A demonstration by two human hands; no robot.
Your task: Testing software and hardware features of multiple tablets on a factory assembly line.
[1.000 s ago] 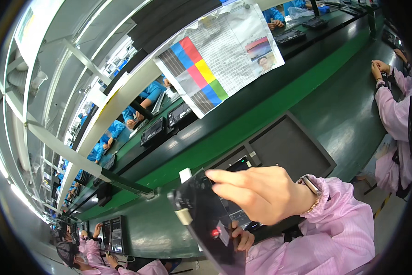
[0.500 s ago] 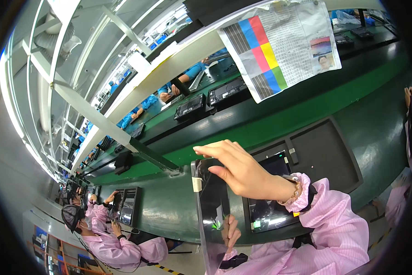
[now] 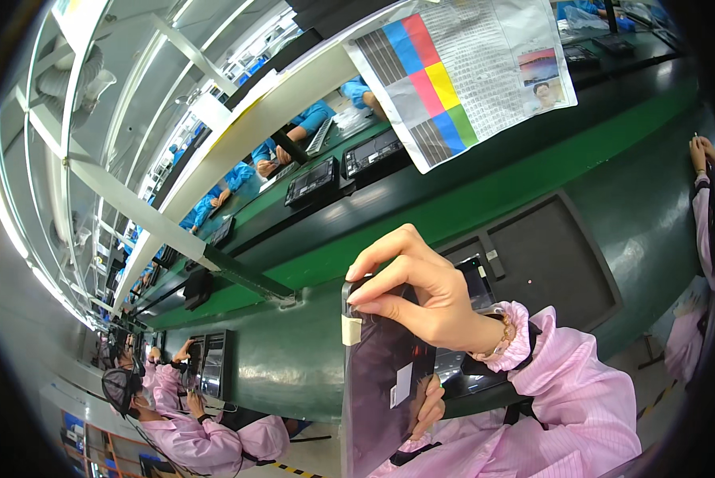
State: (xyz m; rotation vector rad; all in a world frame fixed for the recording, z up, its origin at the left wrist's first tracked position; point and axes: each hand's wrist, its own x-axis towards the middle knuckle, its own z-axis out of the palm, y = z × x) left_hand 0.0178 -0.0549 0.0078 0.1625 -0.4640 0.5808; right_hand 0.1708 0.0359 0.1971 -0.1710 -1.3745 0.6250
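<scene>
A thin, dark glossy screen panel (image 3: 373,398) stands tilted in front of me, with beige tape (image 3: 351,330) near its upper corner. My right hand (image 3: 429,295) pinches that upper corner between thumb and fingers. Lower down, my left hand (image 3: 429,410) has curled fingers at the panel's near part; the panel partly hides it, and reflections blur its outline. A pale rectangle shows on the panel's face, perhaps a reflection. Beneath my right wrist lies a dark tablet-like screen (image 3: 465,378), mostly covered by hand and arm.
A dark foam tray (image 3: 592,299) lies on the green bench (image 3: 652,191) at right. Beyond it runs a line with opened devices (image 3: 311,182). A printed colour sheet (image 3: 485,88) hangs from the shelf beam. A co-worker (image 3: 178,422) sits at left; another person's hand (image 3: 701,151) shows far right.
My right hand has closed from spread fingers into a pinch on the panel's upper corner. The panel has turned, showing more of its face, and my view has shifted slightly.
</scene>
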